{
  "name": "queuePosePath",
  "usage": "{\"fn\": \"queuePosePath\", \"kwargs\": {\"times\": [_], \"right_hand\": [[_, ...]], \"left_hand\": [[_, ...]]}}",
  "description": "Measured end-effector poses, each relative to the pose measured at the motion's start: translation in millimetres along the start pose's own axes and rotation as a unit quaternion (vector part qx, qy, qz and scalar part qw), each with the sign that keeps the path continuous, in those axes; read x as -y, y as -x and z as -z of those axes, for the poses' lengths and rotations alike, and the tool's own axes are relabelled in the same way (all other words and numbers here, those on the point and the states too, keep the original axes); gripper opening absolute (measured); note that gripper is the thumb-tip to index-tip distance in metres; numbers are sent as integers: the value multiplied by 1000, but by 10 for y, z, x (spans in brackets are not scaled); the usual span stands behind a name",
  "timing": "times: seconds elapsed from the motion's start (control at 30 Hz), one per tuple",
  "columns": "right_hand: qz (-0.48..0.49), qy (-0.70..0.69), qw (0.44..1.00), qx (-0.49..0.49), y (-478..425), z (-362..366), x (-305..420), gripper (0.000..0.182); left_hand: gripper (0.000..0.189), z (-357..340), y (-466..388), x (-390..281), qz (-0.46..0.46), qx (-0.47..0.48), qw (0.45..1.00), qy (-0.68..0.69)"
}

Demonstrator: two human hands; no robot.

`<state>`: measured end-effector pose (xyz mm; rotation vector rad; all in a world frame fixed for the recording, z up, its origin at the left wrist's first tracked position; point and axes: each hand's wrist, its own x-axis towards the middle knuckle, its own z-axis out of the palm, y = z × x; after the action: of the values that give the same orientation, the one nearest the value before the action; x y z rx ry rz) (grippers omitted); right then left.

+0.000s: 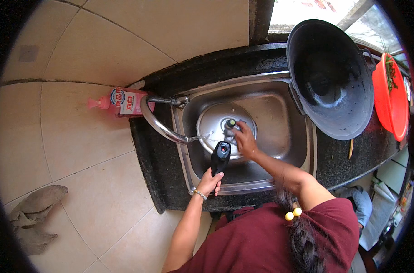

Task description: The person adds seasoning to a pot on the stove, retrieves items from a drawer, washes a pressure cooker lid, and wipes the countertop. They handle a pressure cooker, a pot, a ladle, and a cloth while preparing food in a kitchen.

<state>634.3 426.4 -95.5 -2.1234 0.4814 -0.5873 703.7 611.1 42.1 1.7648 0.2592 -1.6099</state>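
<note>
My left hand (209,182) grips a long black object (221,155) with a glossy upper end, perhaps a plastic handle, over the near side of the stainless steel sink (297,136). Water runs from the curved chrome faucet (162,131) just beyond it. In the basin lies a round, shiny metal lid (208,117) with a dark knob (230,123), green on top. My right hand (245,140) is over the lid, fingers bent beside the knob. A grey blur under these fingers may be a scouring pad; whether the hand holds it is unclear.
A large black wok (350,99) leans over the sink's right edge. Farther right stands a red plastic basin (391,102) with green leaves. A pink pump bottle (133,102) stands left of the faucet on the black stone counter (152,170). Grey cloth (36,218) hangs at the lower left.
</note>
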Motion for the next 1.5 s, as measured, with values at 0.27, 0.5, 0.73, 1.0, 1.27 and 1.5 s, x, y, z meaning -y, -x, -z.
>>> {"fn": "queuePosePath", "kwargs": {"times": [0.27, 0.5, 0.73, 1.0, 1.27, 1.5], "right_hand": [[41, -39, 997, 53, 59, -14, 289, 42], [159, -106, 976, 105, -329, -84, 445, 40], [133, -70, 986, 77, -271, -45, 296, 37], [-106, 248, 944, 193, -1015, -1109, 293, 56], [-170, 70, 959, 216, -1131, -603, 419, 58], [45, 9, 999, 7, -482, 82, 1213, 75]], "left_hand": [[22, 21, -81, 12, -19, -26, 999, -16], [23, -15, -117, 49, -27, -44, 999, -6], [27, 78, -80, 78, -18, 64, 990, 123], [30, -178, -110, 74, 22, 132, 951, 279], [24, -229, 4, 190, -76, 33, 990, 118], [46, -204, 215, -27, -235, -182, 896, -331]]}}
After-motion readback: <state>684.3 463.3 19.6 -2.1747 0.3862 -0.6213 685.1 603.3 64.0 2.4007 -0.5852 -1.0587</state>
